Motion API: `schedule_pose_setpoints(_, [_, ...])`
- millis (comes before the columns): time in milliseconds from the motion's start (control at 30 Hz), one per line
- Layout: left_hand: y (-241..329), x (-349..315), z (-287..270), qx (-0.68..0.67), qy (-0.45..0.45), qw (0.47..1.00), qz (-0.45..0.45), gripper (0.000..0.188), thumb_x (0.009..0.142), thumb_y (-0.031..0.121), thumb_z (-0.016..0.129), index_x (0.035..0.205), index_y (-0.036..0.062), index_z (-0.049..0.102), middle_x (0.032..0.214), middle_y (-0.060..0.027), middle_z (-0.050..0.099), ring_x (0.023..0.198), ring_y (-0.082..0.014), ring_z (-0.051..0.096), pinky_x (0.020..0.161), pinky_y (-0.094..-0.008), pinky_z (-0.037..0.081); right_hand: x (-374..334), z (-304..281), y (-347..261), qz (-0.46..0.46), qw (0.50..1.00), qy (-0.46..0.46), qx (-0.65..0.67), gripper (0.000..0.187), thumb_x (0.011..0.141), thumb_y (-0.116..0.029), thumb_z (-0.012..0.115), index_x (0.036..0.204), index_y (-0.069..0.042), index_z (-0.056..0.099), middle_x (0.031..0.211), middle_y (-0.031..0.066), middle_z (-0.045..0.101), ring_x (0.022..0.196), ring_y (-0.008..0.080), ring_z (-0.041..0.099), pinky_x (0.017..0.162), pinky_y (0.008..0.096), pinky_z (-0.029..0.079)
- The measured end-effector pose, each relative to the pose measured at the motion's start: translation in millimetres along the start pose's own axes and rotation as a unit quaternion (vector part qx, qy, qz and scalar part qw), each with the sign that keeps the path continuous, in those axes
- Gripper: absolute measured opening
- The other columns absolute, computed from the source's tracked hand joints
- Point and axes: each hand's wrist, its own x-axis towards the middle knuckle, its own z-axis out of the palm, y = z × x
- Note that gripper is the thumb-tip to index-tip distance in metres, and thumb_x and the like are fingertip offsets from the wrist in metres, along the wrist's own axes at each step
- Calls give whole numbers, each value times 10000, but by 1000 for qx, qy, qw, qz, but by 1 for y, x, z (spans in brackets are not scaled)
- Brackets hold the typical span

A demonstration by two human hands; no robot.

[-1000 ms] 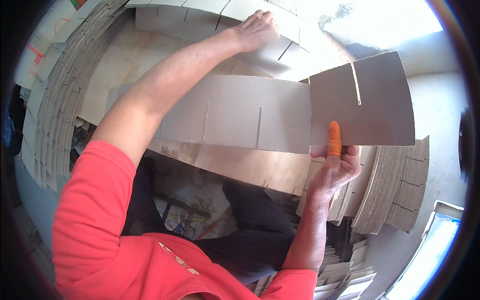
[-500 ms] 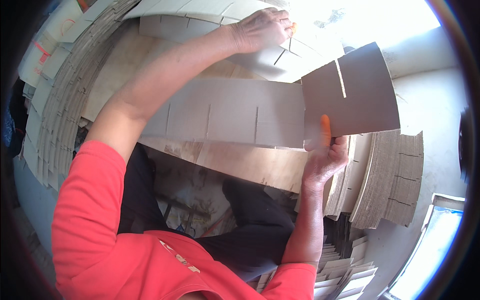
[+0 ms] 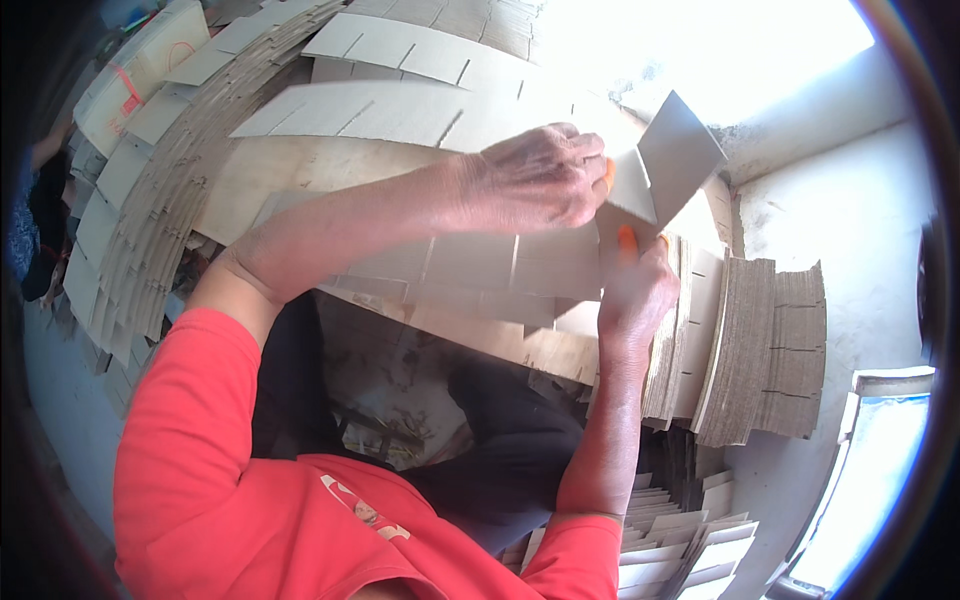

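Note:
My left hand (image 3: 550,180) is closed on a long pale slotted cardboard strip (image 3: 370,110), near its right end. The strip reaches away to the left above the board. My right hand (image 3: 640,285) grips a short slotted cardboard piece (image 3: 690,155), which stands tilted up beyond the fingers. The strip's end meets this piece, but whether their slots interlock I cannot tell. Orange covers show on fingers of both hands. Below my left forearm lies another long grey slotted strip (image 3: 470,262), its right end close to my right hand.
A wooden board (image 3: 300,165) lies across my lap area. Stacked slotted strips (image 3: 400,45) lie at the far side. Tall cardboard stacks stand at the left (image 3: 160,190) and right (image 3: 780,350). More pieces (image 3: 690,550) fan out at lower right, beside a wall (image 3: 840,230).
My left hand has come nearer from the far stack, bringing a long strip toward my right hand. The short piece in my right hand has turned and now appears narrower.

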Motion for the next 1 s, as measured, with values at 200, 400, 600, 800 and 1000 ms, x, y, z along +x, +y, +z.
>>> schedule_pose_setpoints(200, [-23,-21,-7,-161,-258,933,-190,125,789,138,665,767,25,617,690,-109,611,770,-254,625,667,-359,525,31,4,-20,-108,975,-159,-113,132,789,-20,504,766,12,630,799,221,629,781,379,624,696,442,486])
schedule_pose_setpoints(400, [-21,-43,-32,-172,-325,886,-284,283,804,261,689,909,3,633,742,-116,629,824,-270,613,736,-399,496,52,98,17,-39,924,-364,-114,218,726,-86,635,921,8,664,877,204,666,935,341,639,834,404,491])
schedule_pose_setpoints(600, [22,-89,-69,-216,-254,911,-244,396,774,294,716,1025,-3,638,862,-103,652,829,-266,596,765,-383,486,33,80,61,61,988,-125,72,201,823,-77,637,995,26,639,834,235,655,808,362,649,734,394,501])
schedule_pose_setpoints(800, [44,-147,-42,-205,-282,903,-253,175,779,178,684,793,21,609,718,-111,605,779,-260,590,728,-384,484,-46,-21,124,51,946,-32,-317,325,796,-240,713,994,-26,568,947,148,615,924,331,606,731,431,507])
schedule_pose_setpoints(1000, [63,-144,-48,-239,-322,875,-270,149,797,164,656,746,30,616,691,-104,602,750,-254,573,700,-380,486,-92,-24,165,41,925,-98,-366,331,808,-266,703,965,-28,534,902,138,596,884,288,610,691,399,520])
